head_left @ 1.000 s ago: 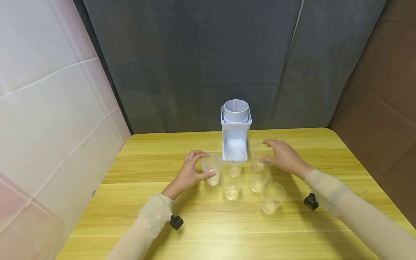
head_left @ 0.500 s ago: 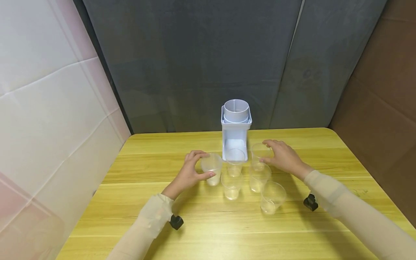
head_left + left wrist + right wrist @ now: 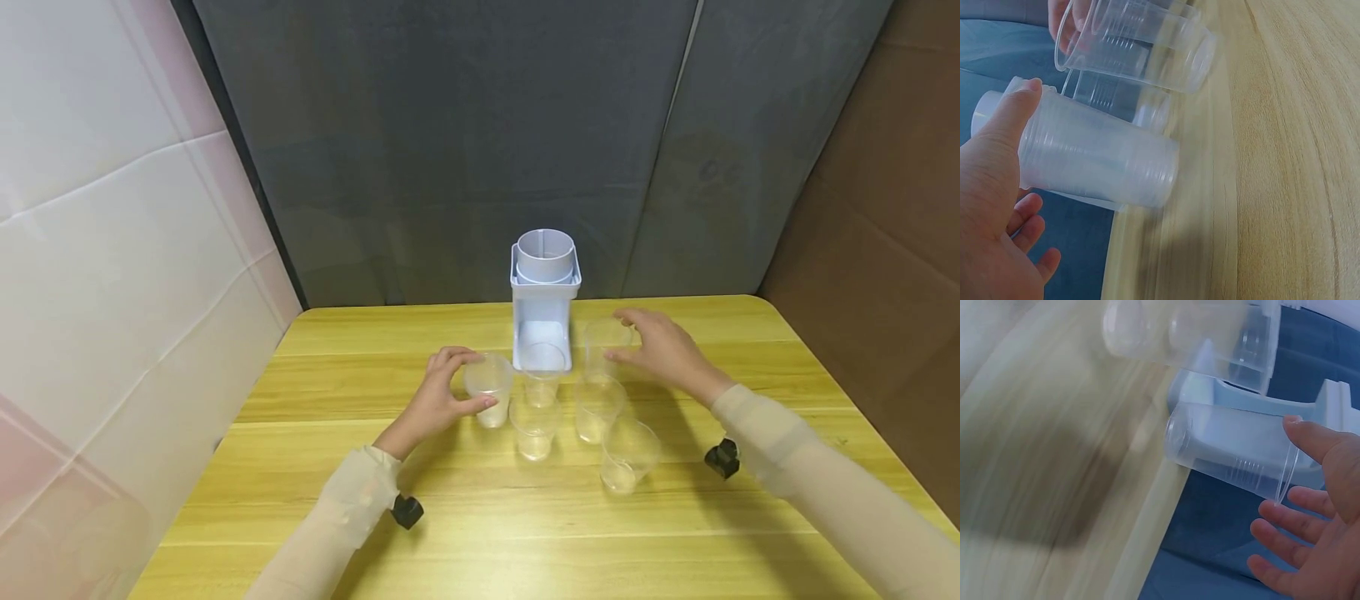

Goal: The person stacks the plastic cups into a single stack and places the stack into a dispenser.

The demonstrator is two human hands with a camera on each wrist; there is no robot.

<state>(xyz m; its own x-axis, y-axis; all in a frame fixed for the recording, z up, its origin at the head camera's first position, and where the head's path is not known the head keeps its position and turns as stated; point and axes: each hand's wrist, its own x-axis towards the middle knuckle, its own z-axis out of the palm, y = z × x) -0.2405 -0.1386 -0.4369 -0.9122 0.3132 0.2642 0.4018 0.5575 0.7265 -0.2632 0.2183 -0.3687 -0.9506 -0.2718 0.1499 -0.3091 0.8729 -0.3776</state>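
My left hand holds a stack of nested clear plastic cups near the rim, thumb on the near side and fingers round the far side. The stack stands upright on the table in the head view. With thumb and fingertips, my right hand pinches the rim of a single clear plastic cup at the back right of the group. Between the hands stand several more clear cups, among them a back cup, a front-left cup, a middle-right cup and a front-right cup.
A white plastic holder with a round tube on top stands behind the cups, near the far edge of the wooden table. A dark grey panel rises behind, with a white panel left and a brown one right.
My right hand has moved slightly away and to the right, and the cup in its fingers has shifted with it. The left hand and its stack have stayed in place.
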